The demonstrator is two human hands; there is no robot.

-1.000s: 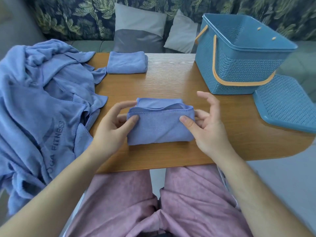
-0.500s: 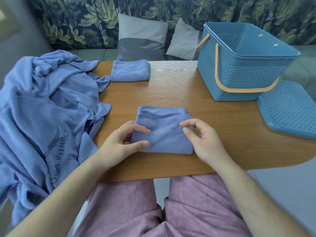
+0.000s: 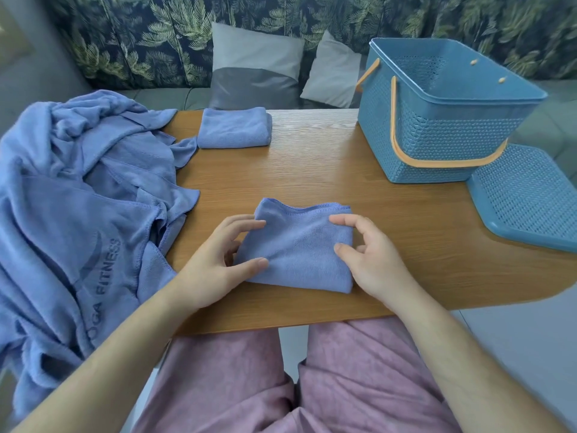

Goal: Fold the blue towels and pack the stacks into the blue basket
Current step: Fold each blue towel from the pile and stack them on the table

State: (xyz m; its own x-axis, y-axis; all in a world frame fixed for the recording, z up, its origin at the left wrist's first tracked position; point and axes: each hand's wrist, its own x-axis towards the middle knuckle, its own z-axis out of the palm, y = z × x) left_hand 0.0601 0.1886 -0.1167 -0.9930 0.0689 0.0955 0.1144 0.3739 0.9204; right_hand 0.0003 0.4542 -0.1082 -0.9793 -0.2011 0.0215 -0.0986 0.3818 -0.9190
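Left hand [image 3: 215, 260] and right hand [image 3: 371, 260], fingers loosely bent, rest fingertips on the folded towel [image 3: 299, 251] at frame centre; upper right, the basket [image 3: 437, 145] stands open showing bare inner wall, its lid [image 3: 527, 198] lying beside it.

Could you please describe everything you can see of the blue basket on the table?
The blue basket is a rectangular, plastic-looking tub with perforated, woven-pattern walls and a smooth rim. Its orange handle hangs down around the sides. It stands upright and open on the table, far right; nothing shows inside, though its floor is hidden. Its lid lies beside it; contact is unclear.
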